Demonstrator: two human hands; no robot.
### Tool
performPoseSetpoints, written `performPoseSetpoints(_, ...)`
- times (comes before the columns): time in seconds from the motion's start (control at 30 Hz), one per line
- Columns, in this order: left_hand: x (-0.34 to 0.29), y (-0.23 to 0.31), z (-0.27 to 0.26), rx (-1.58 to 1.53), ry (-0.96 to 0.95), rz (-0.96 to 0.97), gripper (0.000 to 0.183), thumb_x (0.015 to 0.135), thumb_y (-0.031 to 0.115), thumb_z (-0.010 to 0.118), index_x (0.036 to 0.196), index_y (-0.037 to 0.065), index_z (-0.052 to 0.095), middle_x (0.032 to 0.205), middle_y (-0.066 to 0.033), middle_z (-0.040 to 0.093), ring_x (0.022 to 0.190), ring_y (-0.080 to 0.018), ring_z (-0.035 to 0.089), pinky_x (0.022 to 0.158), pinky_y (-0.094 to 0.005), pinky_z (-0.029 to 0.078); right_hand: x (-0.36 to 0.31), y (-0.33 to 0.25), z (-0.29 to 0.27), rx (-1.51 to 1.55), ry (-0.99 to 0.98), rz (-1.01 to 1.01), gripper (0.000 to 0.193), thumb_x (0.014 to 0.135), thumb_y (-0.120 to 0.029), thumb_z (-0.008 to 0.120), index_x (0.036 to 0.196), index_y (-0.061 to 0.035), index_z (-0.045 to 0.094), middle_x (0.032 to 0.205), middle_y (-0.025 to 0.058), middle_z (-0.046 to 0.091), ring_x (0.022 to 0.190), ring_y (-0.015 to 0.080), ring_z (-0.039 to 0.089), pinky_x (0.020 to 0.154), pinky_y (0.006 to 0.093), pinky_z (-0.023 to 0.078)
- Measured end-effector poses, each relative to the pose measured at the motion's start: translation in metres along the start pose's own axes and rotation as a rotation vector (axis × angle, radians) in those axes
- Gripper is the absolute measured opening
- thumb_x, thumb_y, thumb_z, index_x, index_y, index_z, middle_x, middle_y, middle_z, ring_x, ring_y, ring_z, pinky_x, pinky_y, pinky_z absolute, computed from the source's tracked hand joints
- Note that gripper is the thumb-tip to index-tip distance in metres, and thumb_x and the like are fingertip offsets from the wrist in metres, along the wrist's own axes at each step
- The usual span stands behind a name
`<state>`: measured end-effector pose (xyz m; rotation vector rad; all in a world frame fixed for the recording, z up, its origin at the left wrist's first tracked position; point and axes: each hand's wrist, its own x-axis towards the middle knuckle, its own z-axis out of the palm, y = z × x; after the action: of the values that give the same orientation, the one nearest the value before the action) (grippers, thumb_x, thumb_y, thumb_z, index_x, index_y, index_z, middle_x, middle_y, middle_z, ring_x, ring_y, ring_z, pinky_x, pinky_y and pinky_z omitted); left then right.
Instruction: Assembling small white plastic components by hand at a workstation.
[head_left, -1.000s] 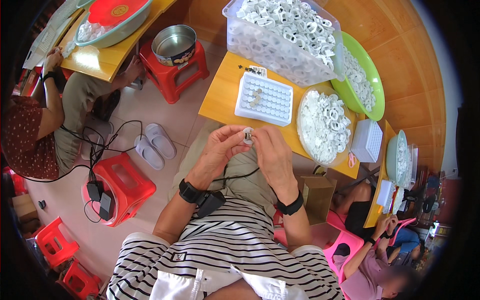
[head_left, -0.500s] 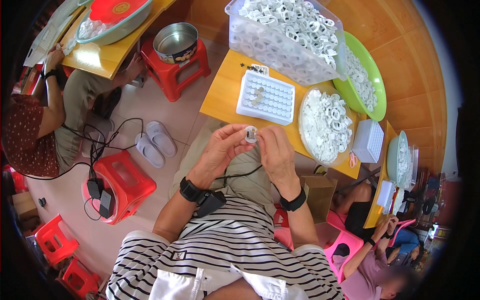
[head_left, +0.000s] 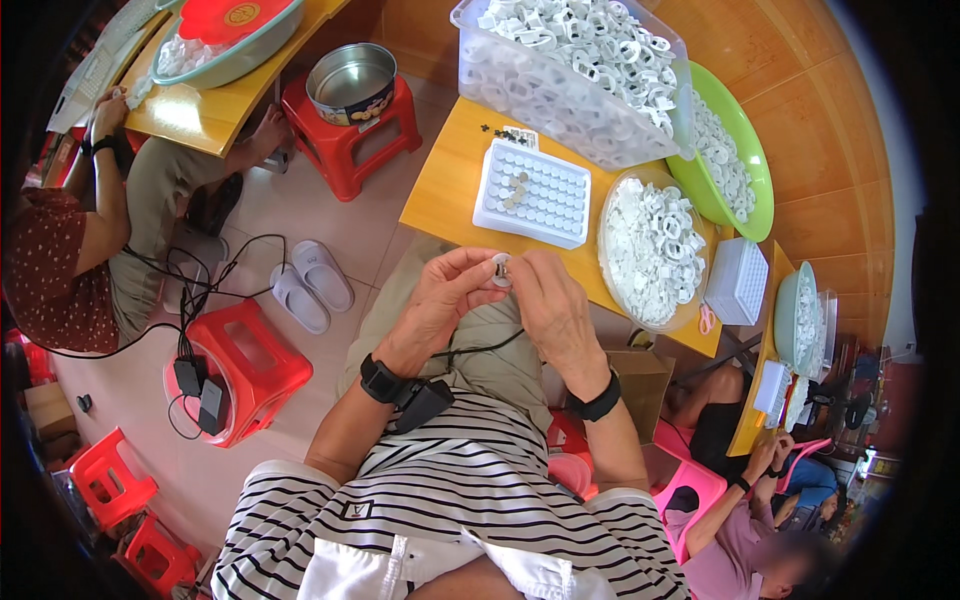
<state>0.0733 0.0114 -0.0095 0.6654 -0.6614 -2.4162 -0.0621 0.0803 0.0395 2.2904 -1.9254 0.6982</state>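
Just in front of the table edge, my left hand point(head_left: 445, 292) pinches a small round white plastic part point(head_left: 500, 268) between thumb and forefinger. A dark slot shows in its middle. My right hand point(head_left: 552, 302) is closed against the same part from the right, fingertips pressed to its edge. Whether those fingertips also hold some tiny piece is hidden. Beyond my hands lies a white tray point(head_left: 545, 225) with rows of round cells and a few small silvery discs on it. To its right, a clear round dish point(head_left: 650, 322) is heaped with similar white parts.
A large clear bin point(head_left: 590, 140) full of white parts stands at the back, beside a green basin point(head_left: 757, 190). Stacked trays point(head_left: 737, 282) and pink scissors point(head_left: 707, 319) lie at right. Red stools point(head_left: 262, 365) and cables are on the left. Co-workers sit on both sides.
My right hand has turned slightly over the part, with its wrist shifting right and down. The part is tilted more edge-on. My left hand has barely moved.
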Motion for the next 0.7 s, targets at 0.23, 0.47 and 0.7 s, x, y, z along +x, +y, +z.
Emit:
performPoseSetpoints(0.23,0.0012,-0.0044,-0.0033,0.020,0.007,-0.024,0.018,0.086,0.013,0.058,0.100,0.002,0.060,0.089,-0.0029,0.062,0.075,-0.0087,0.059,0.071,-0.0233,0.051,0.0006,0.0034,-0.0027,0.002,-0.080,-0.040,0.028,0.067,-0.002,0.056,0.095,-0.0019,0.051,0.081,0.0094,0.045,0.074,0.0251,0.051,0.059,0.0336,0.045)
performPoseSetpoints(0.47,0.0013,-0.0032,-0.0029,0.068,-0.025,-0.023,0.018,0.086,0.014,0.058,0.099,0.001,0.061,0.089,-0.0029,0.062,0.076,-0.0082,0.058,0.071,-0.0228,0.051,0.0023,0.0033,-0.0059,0.252,-0.058,0.160,0.016,0.074,0.003,0.056,0.089,-0.0022,0.052,0.081,0.0103,0.047,0.073,0.0287,0.052,0.059,0.0361,0.044)
performPoseSetpoints(0.7,0.0007,-0.0051,-0.0045,0.014,-0.025,-0.025,0.019,0.087,0.014,0.058,0.101,0.001,0.060,0.091,-0.0032,0.061,0.077,-0.0080,0.058,0.072,-0.0229,0.050,0.0021,0.0044,-0.0019,0.204,-0.062,0.095,0.011,0.077,0.001,0.055,0.087,-0.0029,0.052,0.078,0.0097,0.046,0.073,0.0272,0.053,0.057,0.0354,0.044)
